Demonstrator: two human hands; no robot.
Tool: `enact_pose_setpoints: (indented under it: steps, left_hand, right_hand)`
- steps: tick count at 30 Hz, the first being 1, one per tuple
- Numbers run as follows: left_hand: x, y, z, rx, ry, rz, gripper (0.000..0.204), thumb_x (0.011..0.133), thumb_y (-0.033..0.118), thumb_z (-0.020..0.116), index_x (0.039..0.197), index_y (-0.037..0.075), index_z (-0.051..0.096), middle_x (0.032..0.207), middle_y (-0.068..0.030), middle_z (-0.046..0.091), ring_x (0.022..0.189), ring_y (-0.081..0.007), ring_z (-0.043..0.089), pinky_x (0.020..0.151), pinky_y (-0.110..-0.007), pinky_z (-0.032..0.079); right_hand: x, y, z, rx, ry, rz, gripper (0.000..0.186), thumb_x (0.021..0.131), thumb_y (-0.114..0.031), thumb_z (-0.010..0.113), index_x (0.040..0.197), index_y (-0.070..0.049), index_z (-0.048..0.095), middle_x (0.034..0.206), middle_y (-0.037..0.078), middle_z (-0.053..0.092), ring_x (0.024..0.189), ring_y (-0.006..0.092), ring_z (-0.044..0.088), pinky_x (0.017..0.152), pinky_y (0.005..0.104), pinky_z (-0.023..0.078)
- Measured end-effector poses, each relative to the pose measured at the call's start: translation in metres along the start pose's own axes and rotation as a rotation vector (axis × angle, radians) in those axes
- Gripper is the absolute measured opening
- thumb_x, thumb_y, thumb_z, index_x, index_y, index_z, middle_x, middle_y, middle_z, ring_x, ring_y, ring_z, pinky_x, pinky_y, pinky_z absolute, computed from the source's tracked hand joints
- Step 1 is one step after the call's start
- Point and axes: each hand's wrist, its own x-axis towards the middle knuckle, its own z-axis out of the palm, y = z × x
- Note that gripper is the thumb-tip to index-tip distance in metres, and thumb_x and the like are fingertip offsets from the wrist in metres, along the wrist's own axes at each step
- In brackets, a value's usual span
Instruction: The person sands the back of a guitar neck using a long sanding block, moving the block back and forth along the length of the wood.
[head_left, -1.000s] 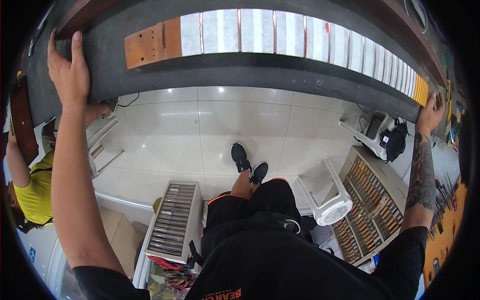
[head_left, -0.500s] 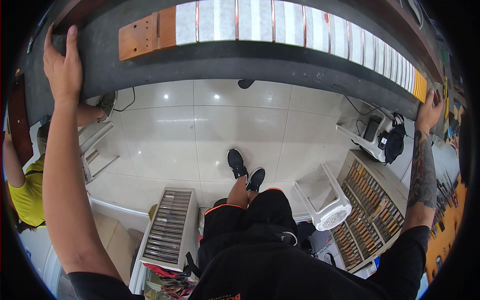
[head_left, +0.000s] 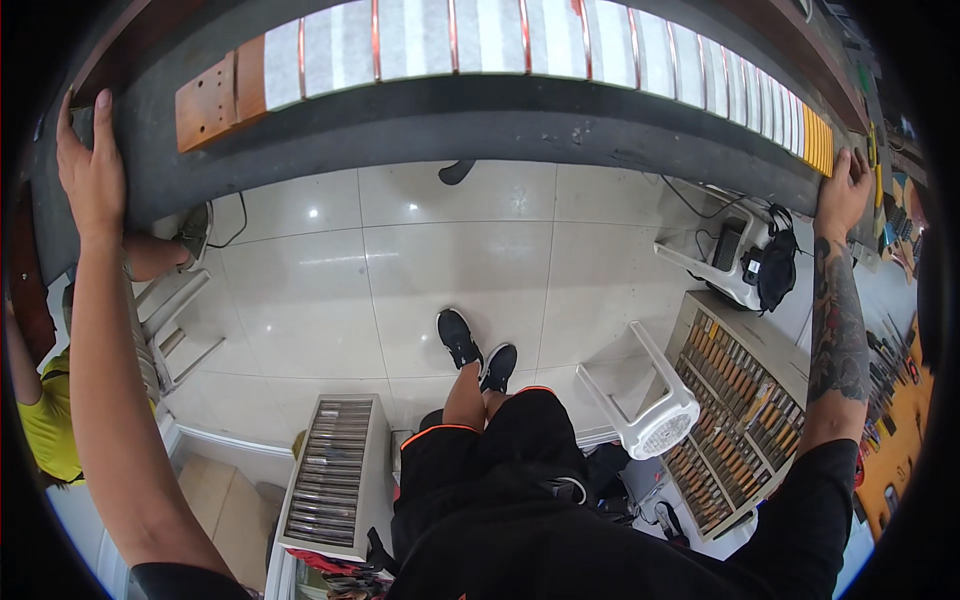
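A long fretted guitar neck (head_left: 480, 45) lies across the dark bench top (head_left: 350, 130) in front of me. White tape strips cover the wood between its metal frets, and yellow strips (head_left: 816, 140) cover the closely spaced right end. The bare brown wooden left end (head_left: 208, 104) has several small holes. My left hand (head_left: 95, 185) rests on the bench left of the neck, fingers stretched toward a raised wooden edge and holding nothing. At the bench's right end, my right hand (head_left: 842, 195) lies beside the yellow strips, its fingers apart and apparently empty.
A raised brown ledge (head_left: 135, 45) runs behind the neck. Below stand a white stool (head_left: 660, 425), a rack of wooden-handled tools (head_left: 735, 420) and a slatted drawer unit (head_left: 335, 470). Another person in a yellow shirt (head_left: 55, 425) is at left. Hand tools hang on an orange board (head_left: 905, 440).
The whole view has shifted, so neck, bench and floor appear further left. Both my hands keep about the same places on the bench.
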Motion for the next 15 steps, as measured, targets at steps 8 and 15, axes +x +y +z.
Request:
enact_pose_setpoints:
  steps: [8, 15]
  left_hand:
    - [0.0003, 0.0021, 0.0005, -0.006, -0.009, 0.020, 0.083, 0.099, 0.062, 0.057, 0.154, 0.000, 0.045, 0.154, -0.0260, 0.048, 0.145, -0.0396, 0.044, 0.120, -0.044, 0.034]
    - [0.0008, 0.0092, -0.0018, -0.016, -0.029, -0.001, 0.084, 0.100, 0.061, 0.058, 0.154, -0.002, 0.044, 0.156, -0.0257, 0.047, 0.146, -0.0388, 0.043, 0.121, -0.043, 0.032]
  right_hand:
    - [-0.0009, 0.0025, 0.0001, 0.015, 0.014, -0.018, 0.055, 0.102, -0.040, 0.066, 0.138, 0.001, 0.059, 0.132, 0.018, 0.068, 0.118, 0.0257, 0.067, 0.103, 0.0338, 0.048]
    - [-0.0018, 0.0003, 0.0005, -0.007, 0.015, 0.002, 0.055, 0.101, -0.041, 0.067, 0.137, 0.001, 0.061, 0.129, 0.017, 0.069, 0.117, 0.0244, 0.067, 0.103, 0.0337, 0.048]
